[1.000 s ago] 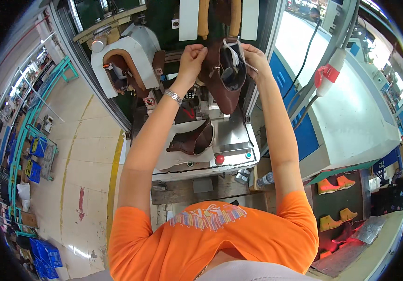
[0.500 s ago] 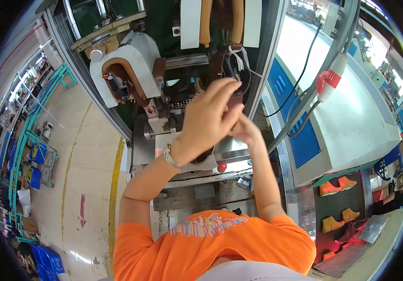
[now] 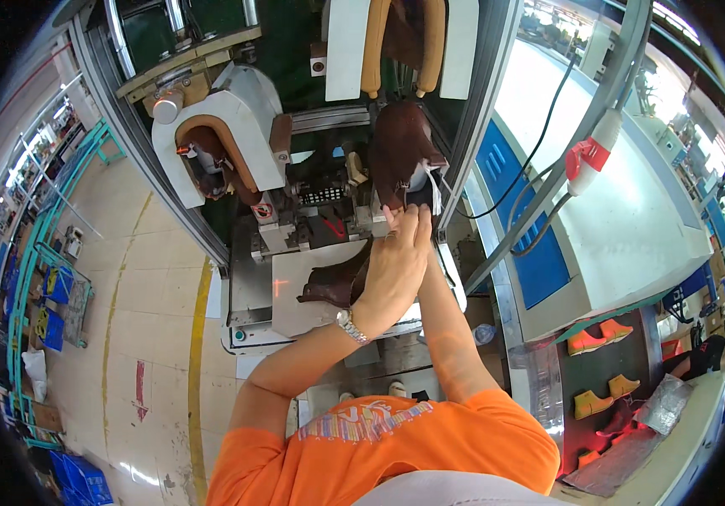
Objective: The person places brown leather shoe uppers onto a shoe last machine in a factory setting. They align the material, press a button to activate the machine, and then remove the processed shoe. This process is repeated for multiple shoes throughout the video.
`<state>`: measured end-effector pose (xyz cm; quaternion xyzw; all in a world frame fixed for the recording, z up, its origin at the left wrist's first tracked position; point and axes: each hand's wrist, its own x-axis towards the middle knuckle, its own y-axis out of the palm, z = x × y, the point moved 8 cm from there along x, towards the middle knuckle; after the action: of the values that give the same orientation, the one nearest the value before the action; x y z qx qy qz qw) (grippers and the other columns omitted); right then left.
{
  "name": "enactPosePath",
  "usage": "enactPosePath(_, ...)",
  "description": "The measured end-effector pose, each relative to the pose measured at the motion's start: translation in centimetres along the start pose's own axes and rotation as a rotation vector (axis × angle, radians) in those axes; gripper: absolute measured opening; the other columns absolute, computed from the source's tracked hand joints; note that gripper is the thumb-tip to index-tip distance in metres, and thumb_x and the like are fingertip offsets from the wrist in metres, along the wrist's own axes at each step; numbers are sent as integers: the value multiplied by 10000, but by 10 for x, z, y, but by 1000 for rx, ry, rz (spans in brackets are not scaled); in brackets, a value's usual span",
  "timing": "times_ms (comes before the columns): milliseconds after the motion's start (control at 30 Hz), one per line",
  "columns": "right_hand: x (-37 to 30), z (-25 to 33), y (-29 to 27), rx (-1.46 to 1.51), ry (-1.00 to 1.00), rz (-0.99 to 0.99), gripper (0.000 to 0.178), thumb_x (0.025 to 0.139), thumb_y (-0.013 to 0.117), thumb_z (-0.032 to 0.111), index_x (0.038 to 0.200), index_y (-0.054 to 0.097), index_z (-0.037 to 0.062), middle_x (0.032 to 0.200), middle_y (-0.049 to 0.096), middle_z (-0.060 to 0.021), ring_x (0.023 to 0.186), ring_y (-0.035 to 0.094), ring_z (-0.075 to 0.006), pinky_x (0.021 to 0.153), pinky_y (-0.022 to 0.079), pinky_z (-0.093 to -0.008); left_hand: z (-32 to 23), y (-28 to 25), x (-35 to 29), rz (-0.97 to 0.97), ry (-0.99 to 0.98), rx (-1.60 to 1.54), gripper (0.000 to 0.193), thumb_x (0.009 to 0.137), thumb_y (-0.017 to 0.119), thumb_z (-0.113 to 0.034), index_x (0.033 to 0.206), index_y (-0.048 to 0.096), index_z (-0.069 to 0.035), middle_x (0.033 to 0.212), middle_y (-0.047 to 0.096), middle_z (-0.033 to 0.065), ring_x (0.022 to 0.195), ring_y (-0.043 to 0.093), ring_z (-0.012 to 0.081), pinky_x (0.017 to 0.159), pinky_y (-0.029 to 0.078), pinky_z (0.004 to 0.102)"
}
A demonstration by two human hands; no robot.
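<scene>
A dark brown leather shoe upper (image 3: 400, 148) sits over the right-hand station of a machine, with a white strip hanging at its right side. My left hand (image 3: 394, 271), with a watch at the wrist, reaches to the upper's lower edge, its fingers bent and closed there. My right forearm (image 3: 447, 337) comes up beside it, but the right hand is mostly hidden behind the left one, so its fingers cannot be told apart. Below, another brown leather upper (image 3: 329, 282) lies on a pale board (image 3: 291, 312), partly covered by my left hand.
A white padded clamp (image 3: 219, 143) at left holds another brown upper. Above the right station hangs a second padded clamp (image 3: 375, 46). A metal post with a red-and-white plug (image 3: 590, 156) stands at right, near a conveyor (image 3: 573, 371) carrying orange and yellow shoe parts.
Both hands have come down and nearer to me from over the right station. The brown upper now shows upright there, and the upper on the board is more exposed.
</scene>
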<state>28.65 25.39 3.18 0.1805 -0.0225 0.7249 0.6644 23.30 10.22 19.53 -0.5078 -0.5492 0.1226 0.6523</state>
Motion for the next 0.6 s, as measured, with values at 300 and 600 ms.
enactPosePath(300, 13, -22, 0, 118, 115, 0, 321, 897, 448, 239, 1147, 485, 41, 1119, 542, -111, 1031, 530, -241, 896, 432, -380, 9, 7, -8, -64, -25, -79, 585, 735, 601, -64, 1270, 367, -34, 1267, 394, 137, 754, 554, 266, 698, 477, 368)
enactPosePath(600, 38, -32, -3, 202, 166, -9, 315, 882, 465, 224, 1134, 493, 36, 1106, 548, -113, 1017, 537, -242, 888, 436, -374, 20, 13, -13, -72, 0, -134, 608, 707, 565, 5, 1284, 376, -33, 1273, 406, 118, 853, 526, 274, 740, 464, 366)
